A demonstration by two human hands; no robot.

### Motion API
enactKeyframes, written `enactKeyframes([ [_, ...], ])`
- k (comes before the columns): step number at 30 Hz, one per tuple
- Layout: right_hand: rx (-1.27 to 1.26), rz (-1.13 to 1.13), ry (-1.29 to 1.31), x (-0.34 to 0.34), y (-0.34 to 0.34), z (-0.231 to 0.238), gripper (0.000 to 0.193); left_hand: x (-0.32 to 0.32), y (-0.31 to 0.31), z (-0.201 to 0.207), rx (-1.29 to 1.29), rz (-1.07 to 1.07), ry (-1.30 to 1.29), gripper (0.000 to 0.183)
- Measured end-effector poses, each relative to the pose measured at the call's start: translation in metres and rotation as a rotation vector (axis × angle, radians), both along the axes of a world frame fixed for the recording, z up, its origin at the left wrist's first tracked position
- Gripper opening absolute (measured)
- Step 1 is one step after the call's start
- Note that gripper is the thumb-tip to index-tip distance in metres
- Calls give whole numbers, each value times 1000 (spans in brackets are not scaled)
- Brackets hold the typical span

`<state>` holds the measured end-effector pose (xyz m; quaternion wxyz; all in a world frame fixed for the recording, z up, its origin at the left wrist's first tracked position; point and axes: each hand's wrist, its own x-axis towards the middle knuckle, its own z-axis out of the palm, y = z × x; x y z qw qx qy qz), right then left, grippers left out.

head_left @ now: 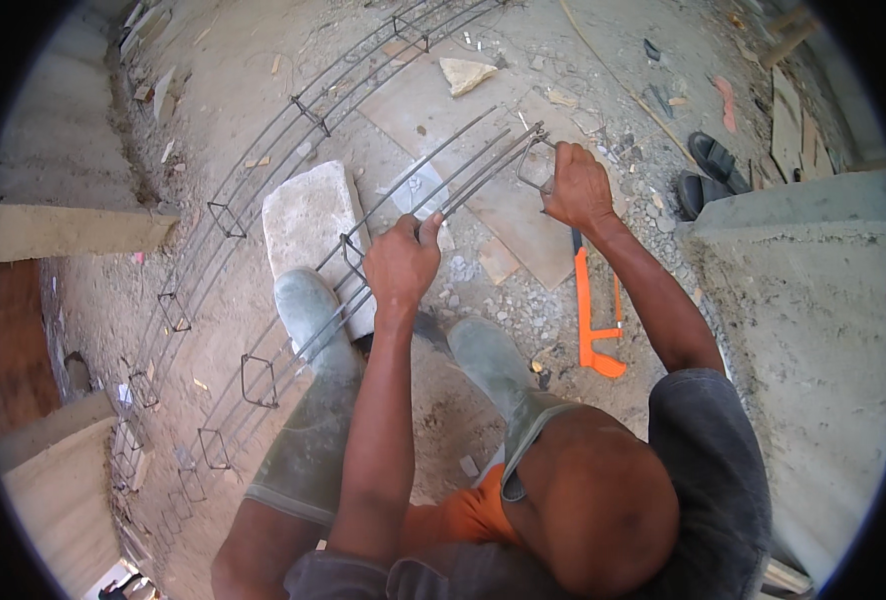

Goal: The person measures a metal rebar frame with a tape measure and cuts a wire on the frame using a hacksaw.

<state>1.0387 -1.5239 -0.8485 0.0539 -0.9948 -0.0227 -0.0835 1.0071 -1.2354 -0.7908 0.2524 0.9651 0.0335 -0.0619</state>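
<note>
A long steel rebar cage [356, 290] of thin rods and square stirrups runs from the lower left to the centre. Around its rods, a little short of their far ends, my left hand [403, 262] is closed with the thumb on top. My right hand [580, 187] is closed at the rod tips, gripping a square wire stirrup [536, 178] that sits at an angle there. How the stirrup meets the rods is partly hidden by my fingers. Below my right hand an orange hacksaw [585, 315] lies on the ground.
A pale stone block [313, 215] lies beneath the cage, beside my left boot [313, 305]. A second rebar cage [298, 105] curves along the far left. Dark sandals [713, 165] lie near the concrete wall [793, 250] at right. A broken stone chunk [466, 75] lies ahead.
</note>
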Motion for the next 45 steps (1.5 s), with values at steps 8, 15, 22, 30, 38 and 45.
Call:
enactKeyframes([
  [8,161,230,125,12,-25,25,50,1,2,3,2,8,51,48],
  [15,119,404,195,46,-33,29,51,3,8,-2,-18,18,24,48],
  [22,59,455,251,80,-34,29,52,12,10,-7,-7,31,38,49],
  [30,182,33,-82,-11,0,14,48,1,3,1,-25,25,49,49],
  [38,152,328,-87,26,-33,26,49,7,1,7,-24,34,85,49],
  [45,1988,-81,419,-30,1,-20,43,-1,-3,-2,22,32,56,49],
])
